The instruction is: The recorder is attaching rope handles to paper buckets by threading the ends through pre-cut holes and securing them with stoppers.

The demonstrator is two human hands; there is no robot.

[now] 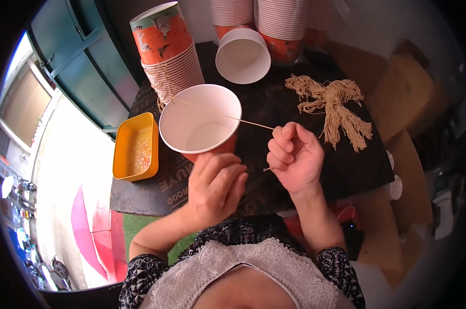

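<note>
A white-lined orange paper cup (199,116) is tilted so that its mouth faces me. Its near side rests in the curled fingers of my left hand (216,185), which hide part of its outer wall. Closed around a thin beige string (259,124) is my right hand (296,154), to the right of the cup. The string runs taut from my fingers to the cup's right rim. Another length of it crosses the cup's far left rim, and a short tail shows below my right fingers. Whether the string passes through the wall is too small to tell.
On the dark table (274,190) stand a tall stack of orange patterned cups (174,67), a yellow tray (121,149) with small beads, and a single cup (243,56). A bundle of beige strings (336,105) lies at right. Wrapped cup stacks (282,20) are behind; cardboard (405,77) stands right.
</note>
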